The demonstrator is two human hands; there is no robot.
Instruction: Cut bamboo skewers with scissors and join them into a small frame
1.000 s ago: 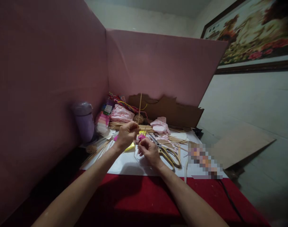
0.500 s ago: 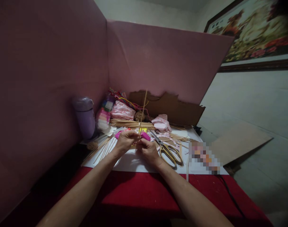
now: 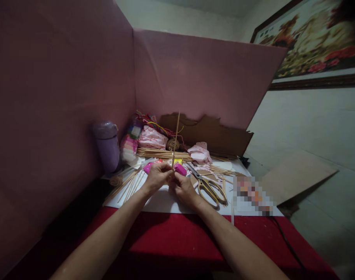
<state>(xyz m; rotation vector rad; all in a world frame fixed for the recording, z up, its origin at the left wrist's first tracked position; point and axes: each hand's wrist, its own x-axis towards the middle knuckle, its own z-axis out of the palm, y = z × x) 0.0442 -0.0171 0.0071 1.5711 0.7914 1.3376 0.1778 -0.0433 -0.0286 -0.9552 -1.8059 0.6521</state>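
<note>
my left hand (image 3: 159, 177) pinching thin stick (image 3: 176, 136) pointing 12 o'clock, my right hand (image 3: 183, 188) against left, grip hidden, scissors (image 3: 202, 181) at 4, packet (image 3: 129, 148) at 10, label (image 3: 136, 131) unreadable

A thin, straight, tan stick (image 3: 176, 134) stands nearly upright, tip leaning slightly right, its lower part gripped in the left hand (image 3: 158, 176) beside the right hand (image 3: 183, 187), bottom end hidden.
</note>
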